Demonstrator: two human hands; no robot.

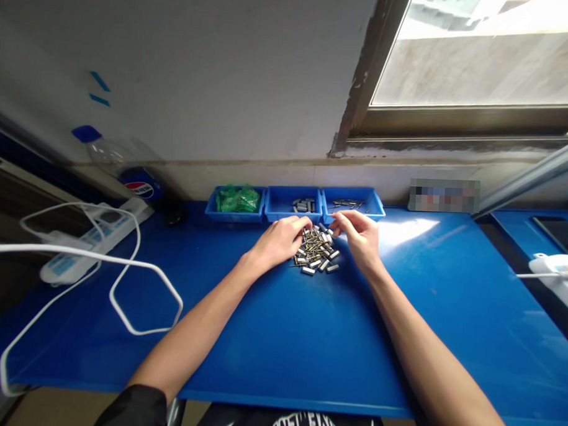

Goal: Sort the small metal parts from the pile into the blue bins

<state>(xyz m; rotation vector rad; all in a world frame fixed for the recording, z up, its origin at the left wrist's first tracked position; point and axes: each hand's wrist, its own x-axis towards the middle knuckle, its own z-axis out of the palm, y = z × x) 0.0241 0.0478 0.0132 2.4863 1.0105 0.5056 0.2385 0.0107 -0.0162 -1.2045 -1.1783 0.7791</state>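
Note:
A heap of small metal parts (316,246), short silvery cylinders mixed with thin brass-coloured pins, lies on the blue table. My left hand (282,239) reaches the heap's left side with its fingers curled together; what its fingertips hold, if anything, is hidden. Over the right side of the heap is my right hand (358,235), thumb and forefinger pinched, and whatever sits between them is too small to make out. Just behind the hands, the middle blue bin (277,200) holds several silvery cylinders, and the right blue bin (375,204) holds some thin pins.
The left blue bin (212,205) contains a green plastic bag (238,199). A cola bottle (140,182) leans near the wall. A white power strip (70,263) and looping white cable (133,257) occupy the table's left. At far right lies a dark phone (558,234).

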